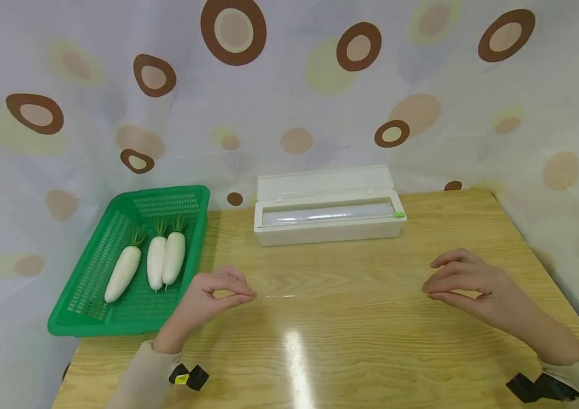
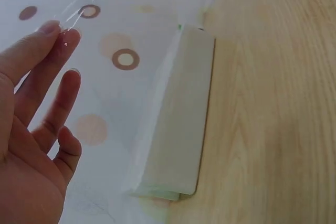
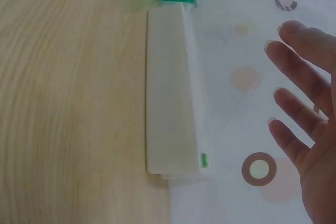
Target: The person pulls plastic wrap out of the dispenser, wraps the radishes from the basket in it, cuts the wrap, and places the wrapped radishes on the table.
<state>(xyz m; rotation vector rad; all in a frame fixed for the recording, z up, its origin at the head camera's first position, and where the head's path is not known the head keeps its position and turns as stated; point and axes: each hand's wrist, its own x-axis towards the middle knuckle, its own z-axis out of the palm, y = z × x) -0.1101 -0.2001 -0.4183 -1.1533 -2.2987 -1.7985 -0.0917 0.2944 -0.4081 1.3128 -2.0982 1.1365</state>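
A clear sheet of plastic wrap (image 2: 89, 1) stretches between my two hands, showing mostly as thin glints of light. Thumb and forefinger of my left hand (image 1: 220, 291) pinch one end of it, beside the green basket. At the right, my right hand (image 1: 468, 284) pinches the opposite end between thumb and fingertips, its other fingers spread loosely. Beyond the hands stands a white wrap dispenser box (image 1: 330, 232), its lid (image 1: 325, 182) raised, with a shiny roll of wrap (image 1: 327, 214) inside.
On the left, a green plastic basket (image 1: 194, 238) holds three white radishes (image 1: 124, 272) with trimmed green tops. A small green slider (image 1: 399, 215) sits at the box's right end. Behind the wooden table (image 1: 371, 352) hangs a spotted curtain (image 1: 289, 85).
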